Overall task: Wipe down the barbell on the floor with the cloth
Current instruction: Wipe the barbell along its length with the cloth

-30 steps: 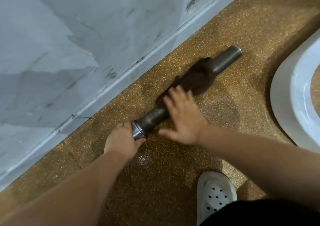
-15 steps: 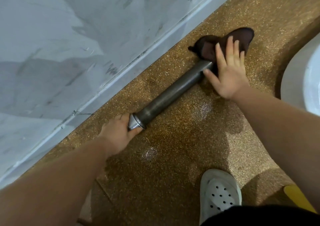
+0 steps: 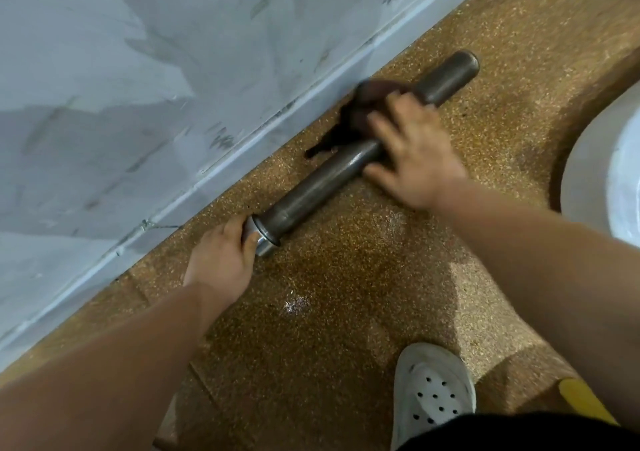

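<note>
A grey steel barbell sleeve (image 3: 322,180) lies diagonally on the speckled brown floor, running from lower left to upper right beside the wall. My left hand (image 3: 221,260) grips the bar just behind the sleeve's collar at its lower end. A dark brown cloth (image 3: 360,115) is draped over the middle of the sleeve, trailing toward the wall. My right hand (image 3: 412,149) presses flat on the cloth over the sleeve, fingers spread and blurred. The sleeve's far end pokes out bare beyond the cloth.
A pale marbled wall with a white skirting board (image 3: 194,180) runs close along the barbell's far side. A white curved object (image 3: 602,166) sits at the right edge. My white perforated shoe (image 3: 433,391) stands near the bottom, with a yellow object (image 3: 581,398) beside it.
My right hand has slid the cloth back down the sleeve from its far tip toward the middle. The far end is uncovered again. My left hand has kept its grip.
</note>
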